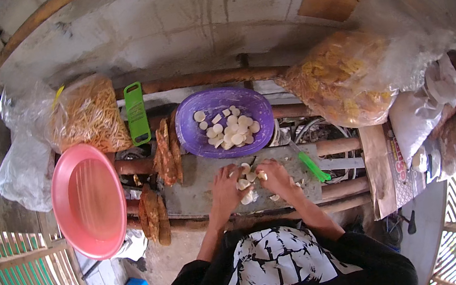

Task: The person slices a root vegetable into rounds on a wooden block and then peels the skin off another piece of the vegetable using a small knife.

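My left hand (225,191) rests on a grey board (191,194), its fingers at several pale slices of peeled root (243,183). Close by on the right, my right hand (274,175) has its fingers curled around a pale piece; whether either hand grips firmly is hard to see. Beyond both hands, a purple oval basin (192,146) holds many round white slices (235,132). A knife with a green handle (314,167) lies to the right of my right hand. Unpeeled brown roots, likely cassava (164,153), lie left of the basin, with more (153,215) nearer me.
A pink basin (59,209) stands at the left, near a green grater (137,112) and a bag of thin strips (90,116). Bagged yellow-brown chips (336,82) sit at the back right. Gaps show between the wooden poles (338,146); cardboard (379,175) lies at the right.
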Demonstrator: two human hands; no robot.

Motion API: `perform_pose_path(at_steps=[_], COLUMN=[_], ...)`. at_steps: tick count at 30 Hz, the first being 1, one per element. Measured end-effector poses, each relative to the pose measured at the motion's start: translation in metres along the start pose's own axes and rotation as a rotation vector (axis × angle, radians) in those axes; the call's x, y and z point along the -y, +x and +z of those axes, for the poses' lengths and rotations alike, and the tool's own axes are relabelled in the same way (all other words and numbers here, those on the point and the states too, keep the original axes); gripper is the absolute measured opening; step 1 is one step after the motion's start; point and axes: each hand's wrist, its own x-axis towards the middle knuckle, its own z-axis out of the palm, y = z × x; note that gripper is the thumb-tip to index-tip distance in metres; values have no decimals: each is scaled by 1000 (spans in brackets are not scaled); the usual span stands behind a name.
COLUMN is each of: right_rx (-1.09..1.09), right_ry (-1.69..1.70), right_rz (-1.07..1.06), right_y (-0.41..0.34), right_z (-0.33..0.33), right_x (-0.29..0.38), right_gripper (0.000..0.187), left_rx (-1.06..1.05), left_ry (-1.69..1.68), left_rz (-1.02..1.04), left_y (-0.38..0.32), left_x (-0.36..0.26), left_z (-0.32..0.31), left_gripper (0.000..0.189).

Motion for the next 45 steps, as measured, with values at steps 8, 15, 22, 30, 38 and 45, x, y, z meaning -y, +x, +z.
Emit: perform_pose_path(at_steps=[8, 15, 22, 30, 38, 45], right_rx=[-279, -160, -3, -80, -473, -218], right_ry=[76, 44, -15, 6, 19, 46], right_rz=[-86, -132, -9, -4, -122, 43], right_y=[82, 74, 3, 4, 68, 50], right_z=[-39, -42, 5, 13, -52, -58], right_x=[8, 19, 11, 14, 24, -2], right_gripper=[19, 29, 39, 33, 25, 25], left_rx=[-214, -217, -567, -37, -68, -100], left_ry=[-8, -260, -119, -230, -147, -223], left_rz=[-72, -156, 73, -24, 66, 42], left_y=[-5, 6, 57, 46, 12, 20], left_x=[-8, -5, 11, 9, 1, -2], left_z=[42, 26, -16, -18, 60, 61], left_gripper=[32, 14, 26, 36, 37, 17])
